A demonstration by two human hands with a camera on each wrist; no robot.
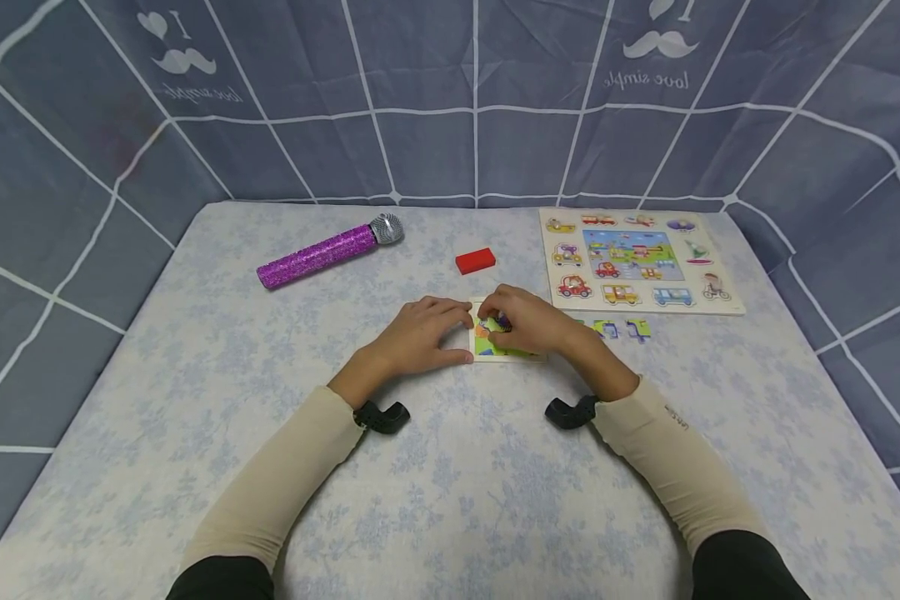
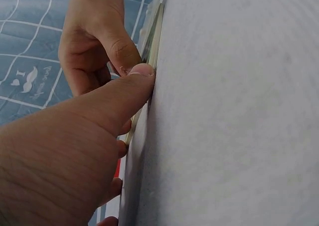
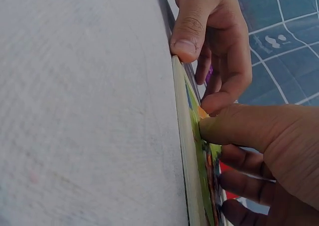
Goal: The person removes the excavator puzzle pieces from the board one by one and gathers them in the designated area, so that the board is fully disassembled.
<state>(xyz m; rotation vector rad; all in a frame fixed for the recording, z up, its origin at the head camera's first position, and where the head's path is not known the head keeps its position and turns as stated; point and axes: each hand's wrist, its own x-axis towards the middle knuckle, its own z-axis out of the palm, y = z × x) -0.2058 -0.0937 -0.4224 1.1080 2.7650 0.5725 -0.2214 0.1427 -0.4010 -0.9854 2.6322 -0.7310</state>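
A small puzzle board (image 1: 510,359) with a green picture lies in front of the person. The left hand (image 1: 420,337) holds its left side, thumb at the near corner and fingertips at the far one. In the left wrist view the thumb of the left hand (image 2: 75,136) presses the board's pale edge (image 2: 156,39). Bent over the picture, the right hand (image 1: 532,323) pinches a dark piece, largely covered by its fingers. The right wrist view shows the right hand (image 3: 284,148) with its thumb on the green surface above the board's edge (image 3: 183,116).
Loose puzzle pieces (image 1: 637,330) lie right of the small board. Behind them is a larger board with vehicle pictures (image 1: 712,302). A red block (image 1: 476,261) sits beyond the hands, and a purple glittery microphone (image 1: 318,257) lies at the back left. Grid-patterned cloth surrounds the table.
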